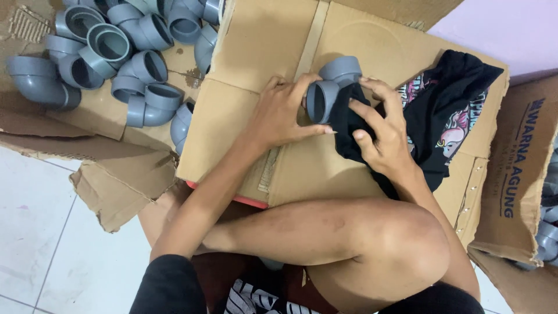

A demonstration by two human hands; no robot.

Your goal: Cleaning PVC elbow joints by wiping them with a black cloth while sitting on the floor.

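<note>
The person sits on the floor with a flat piece of cardboard (256, 116) across the lap. The left hand (285, 113) is curled around a grey pipe elbow (331, 84). Its fingers (290, 87) wrap over the top of the elbow and the thumb lies under it, so the elbow is held tight. One round open end of the elbow faces the left palm.

The right hand (381, 131) is bent around a black cloth (442, 116) with pink pictures on it. The fingers (372, 113) press a bunch of the cloth against the side of the elbow. The rest of the cloth spreads out past the right fingers, over the far side of the cardboard.

Well away from the left fingers, up in the corner, is a pile of grey pipe elbows (116, 52) lying on another piece of cardboard. Far past the right hand stands a cardboard box (517, 168), and a few more grey pipe parts (546, 232) peek out beside it. A bent knee (401, 238) sits just below the right wrist.
</note>
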